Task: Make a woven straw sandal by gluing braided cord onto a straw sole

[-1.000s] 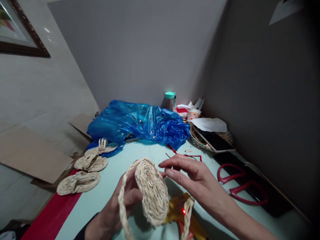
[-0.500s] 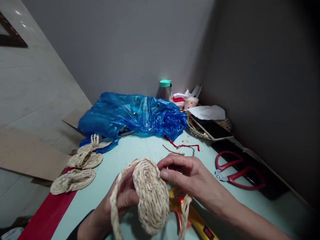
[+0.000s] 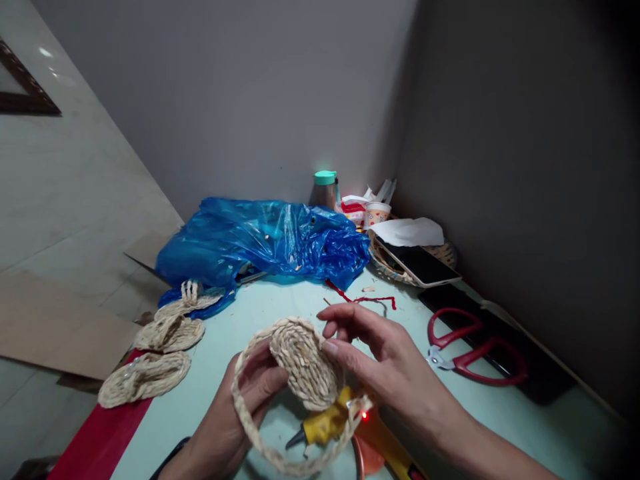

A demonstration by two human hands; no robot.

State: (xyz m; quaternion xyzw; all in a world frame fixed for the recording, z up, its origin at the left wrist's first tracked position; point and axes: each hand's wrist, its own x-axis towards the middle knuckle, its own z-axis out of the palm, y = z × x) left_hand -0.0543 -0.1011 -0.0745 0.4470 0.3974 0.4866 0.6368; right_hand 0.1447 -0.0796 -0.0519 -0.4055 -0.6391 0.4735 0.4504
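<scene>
My left hand grips a woven straw oval from the left, thumb on its edge. A loose braided straw cord runs from the oval and loops round below it. My right hand hovers at the oval's right rim, fingers bent and partly spread, fingertips touching the weave. A yellow glue gun with a small red light lies on the table just under the oval.
Three woven straw sandals lie at the table's left edge. A blue plastic bag fills the back. Red-handled scissors lie at right, near a phone on a basket, a cup and a green-capped bottle.
The oval has tipped flatter and lower in my left hand. The braid now hangs in a wider loop, uncovering the glue gun. My right fingers have opened slightly at the rim.
</scene>
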